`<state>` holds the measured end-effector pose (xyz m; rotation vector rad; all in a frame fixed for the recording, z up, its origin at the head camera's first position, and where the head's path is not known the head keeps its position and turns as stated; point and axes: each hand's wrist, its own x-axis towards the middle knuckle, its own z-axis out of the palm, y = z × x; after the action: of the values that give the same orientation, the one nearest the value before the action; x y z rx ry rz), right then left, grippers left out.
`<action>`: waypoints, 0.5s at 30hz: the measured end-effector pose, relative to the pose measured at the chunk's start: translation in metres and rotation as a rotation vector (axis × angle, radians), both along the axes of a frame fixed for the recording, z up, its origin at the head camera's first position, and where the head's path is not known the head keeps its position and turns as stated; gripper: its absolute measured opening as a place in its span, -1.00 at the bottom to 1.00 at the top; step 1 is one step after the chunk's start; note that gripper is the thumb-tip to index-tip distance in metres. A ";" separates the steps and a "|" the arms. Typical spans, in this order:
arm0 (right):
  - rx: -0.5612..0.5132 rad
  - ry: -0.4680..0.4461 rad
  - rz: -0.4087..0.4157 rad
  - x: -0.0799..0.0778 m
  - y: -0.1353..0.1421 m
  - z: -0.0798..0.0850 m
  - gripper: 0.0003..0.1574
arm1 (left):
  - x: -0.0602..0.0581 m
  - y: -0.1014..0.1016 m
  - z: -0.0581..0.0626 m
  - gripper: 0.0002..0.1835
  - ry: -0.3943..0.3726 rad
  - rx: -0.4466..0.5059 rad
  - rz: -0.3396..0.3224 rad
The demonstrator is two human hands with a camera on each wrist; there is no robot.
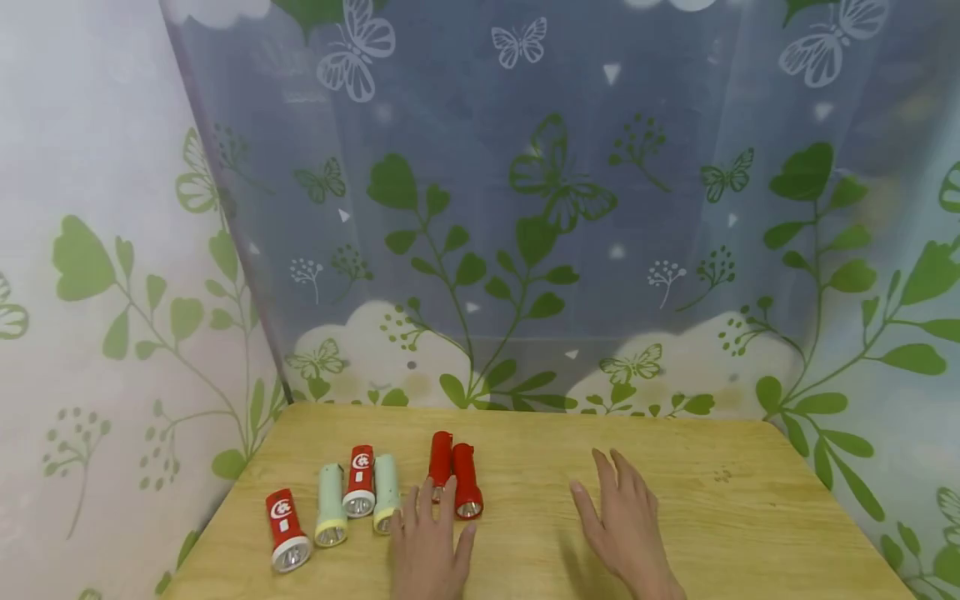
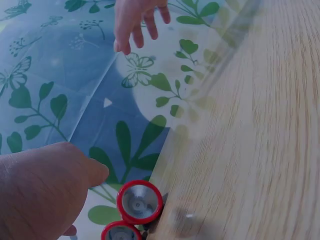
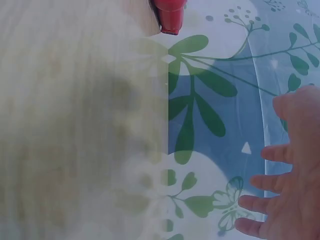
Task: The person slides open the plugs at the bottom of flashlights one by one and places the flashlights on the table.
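My left hand (image 1: 431, 546), fingers spread, hovers in front of two all-red flashlights, and its fingertips overlap the lower end of the left one (image 1: 441, 454). The right one of the pair (image 1: 467, 483) lies beside it, lens toward me. In the left wrist view a round lens with a red rim (image 2: 140, 202) shows just past the thumb. To the right, my right hand (image 1: 626, 529) is held over bare wood with its fingers extended and nothing in them. From the right wrist camera, the end of a red flashlight (image 3: 170, 15) appears at the top edge.
Left of the left hand lie two pale green flashlights (image 1: 331, 504) (image 1: 386, 487) and two red ones with white heads (image 1: 360, 479) (image 1: 285, 529). They are on a wooden table (image 1: 735, 500). A printed curtain (image 1: 487, 208) hangs behind the table's far edge and along both sides.
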<state>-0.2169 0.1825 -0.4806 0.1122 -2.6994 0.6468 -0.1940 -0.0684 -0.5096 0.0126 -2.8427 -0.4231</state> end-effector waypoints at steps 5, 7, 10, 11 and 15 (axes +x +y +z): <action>0.029 0.042 0.025 -0.008 -0.003 0.007 -0.22 | -0.003 -0.007 -0.002 -0.27 0.066 -0.039 0.003; 0.031 0.038 0.037 -0.011 -0.006 0.009 -0.23 | -0.005 -0.011 -0.002 -0.27 0.084 -0.047 -0.006; 0.020 0.012 0.056 -0.014 -0.010 0.013 -0.22 | -0.006 -0.017 0.000 -0.27 0.085 -0.065 -0.012; 0.016 0.007 0.061 -0.015 -0.012 0.014 -0.21 | -0.006 -0.018 0.001 -0.27 0.078 -0.070 -0.009; 0.010 -0.006 0.075 -0.019 -0.018 0.017 -0.17 | -0.003 -0.024 0.004 -0.25 0.062 -0.089 -0.005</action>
<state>-0.2363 0.1642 -0.4633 0.2150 -2.7152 0.6564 -0.1971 -0.0921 -0.5057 -0.0246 -2.7977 -0.2928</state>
